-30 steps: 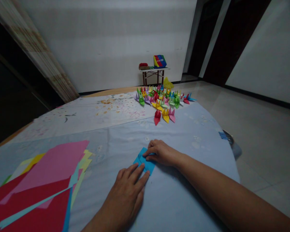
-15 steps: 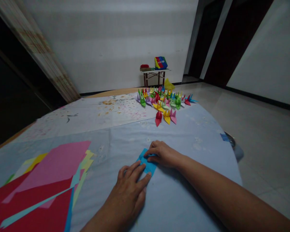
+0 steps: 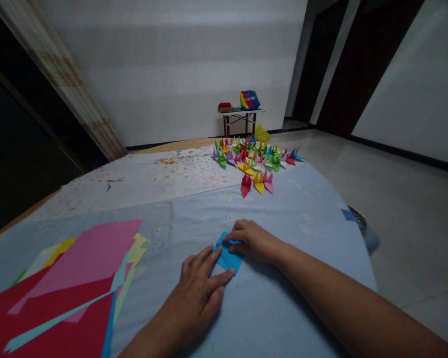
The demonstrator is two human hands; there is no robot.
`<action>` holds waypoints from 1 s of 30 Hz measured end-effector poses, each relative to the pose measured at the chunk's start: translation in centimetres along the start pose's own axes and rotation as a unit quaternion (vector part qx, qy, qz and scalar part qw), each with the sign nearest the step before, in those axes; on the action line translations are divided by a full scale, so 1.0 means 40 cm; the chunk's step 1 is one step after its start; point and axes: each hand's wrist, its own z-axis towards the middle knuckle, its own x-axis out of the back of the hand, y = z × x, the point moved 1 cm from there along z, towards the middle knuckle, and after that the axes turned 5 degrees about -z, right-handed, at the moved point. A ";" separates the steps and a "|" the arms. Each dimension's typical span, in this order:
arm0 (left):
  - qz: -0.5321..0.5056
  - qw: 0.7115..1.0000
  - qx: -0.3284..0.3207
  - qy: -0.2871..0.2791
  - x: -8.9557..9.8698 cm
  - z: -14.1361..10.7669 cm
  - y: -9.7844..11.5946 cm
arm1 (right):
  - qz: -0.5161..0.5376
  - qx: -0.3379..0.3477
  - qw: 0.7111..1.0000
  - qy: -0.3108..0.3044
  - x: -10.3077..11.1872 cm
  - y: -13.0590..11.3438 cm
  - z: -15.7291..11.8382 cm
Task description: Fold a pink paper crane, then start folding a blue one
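In the head view, the blue paper [image 3: 233, 260] lies on the tablecloth [image 3: 294, 214], looking partly folded; the person's left hand [image 3: 198, 292] spreads fingers over it, while whether the right hand [image 3: 257, 241] pinches it cannot be told. Beyond it stand many folded paper birds [image 3: 259, 183]; left of it lie flat sheets [image 3: 85, 253], seemingly unfolded.

Round table [image 3: 283, 219] wore pale blue floral tablecloth [image 3: 164, 211] | left: overlapping coloured paper sheets [image 3: 89, 251] | middle, near edge: small blue folded paper [image 3: 229, 259] | far right part: clustered multicoloured origami cranes [image 3: 259, 183]
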 end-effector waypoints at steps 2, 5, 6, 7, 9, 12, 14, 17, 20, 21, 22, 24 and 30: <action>0.000 1.000 0.000 0.001 0.000 0.000 0.001 | 0.001 0.007 1.000 0.006 0.000 0.002 -0.002; 0.000 1.000 0.000 -0.008 0.004 0.003 0.002 | -0.006 0.019 1.000 0.011 -0.001 0.003 -0.003; 0.000 1.000 0.001 -0.009 0.005 0.004 0.002 | -0.010 0.022 1.000 0.012 -0.001 0.003 -0.003; 0.000 1.000 0.002 -0.009 0.006 0.005 0.002 | -0.013 0.025 1.000 0.013 -0.001 0.003 -0.003; -0.003 1.000 0.002 -0.005 0.007 0.007 0.001 | -0.020 0.033 0.999 0.015 -0.002 0.003 -0.002; -0.005 1.000 -0.002 -0.004 0.006 0.004 0.002 | -0.028 0.047 0.998 0.016 -0.006 0.005 0.000; -0.004 1.000 -0.005 -0.003 0.005 0.001 0.002 | -0.033 0.048 0.998 0.015 -0.009 0.007 0.001; -0.024 1.000 -0.006 0.000 0.010 0.002 -0.004 | -0.036 0.042 0.998 0.015 -0.013 0.012 0.003; -0.081 0.996 0.034 0.025 0.029 0.027 -0.024 | -0.033 0.043 0.998 0.012 -0.016 0.016 0.003; -0.100 0.992 0.063 0.048 0.038 0.042 -0.034 | -0.032 0.045 0.998 0.011 -0.017 0.017 0.003; -0.113 0.988 0.084 0.060 0.047 0.059 -0.043 | -0.031 0.046 0.998 0.011 -0.018 0.018 0.003; -0.114 0.986 0.108 0.063 0.060 0.096 -0.060 | -0.027 0.044 0.999 0.012 -0.020 0.019 0.003; -0.111 0.984 0.138 -0.022 0.061 0.172 -0.099 | -0.025 0.041 0.999 0.018 -0.024 0.020 0.002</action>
